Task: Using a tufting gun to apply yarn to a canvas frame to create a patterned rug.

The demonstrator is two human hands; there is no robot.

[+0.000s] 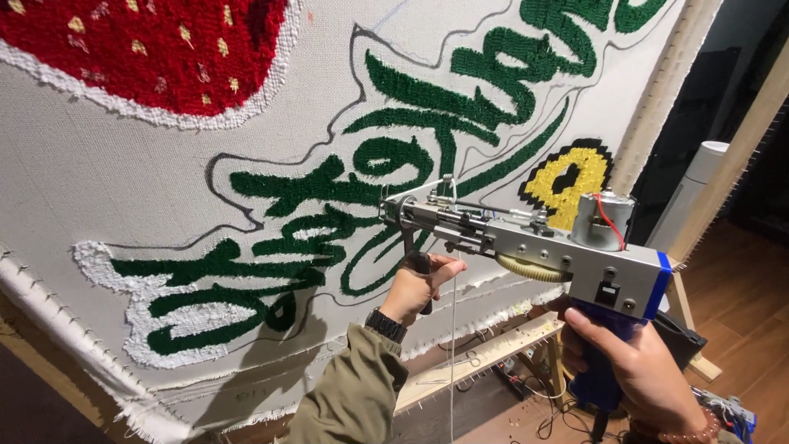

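our right hand (629, 362) is wrapped around the blue grip of the tufting gun (526, 234) and our left hand (415, 288) clasps its black front handle, its tip against the stretched cloth (99, 173) beside green tufted lettering (329, 214).

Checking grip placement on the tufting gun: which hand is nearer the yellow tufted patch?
Right. The right hand grips the blue handle below the yellow patch; the left hand holds the front grip, farther left.
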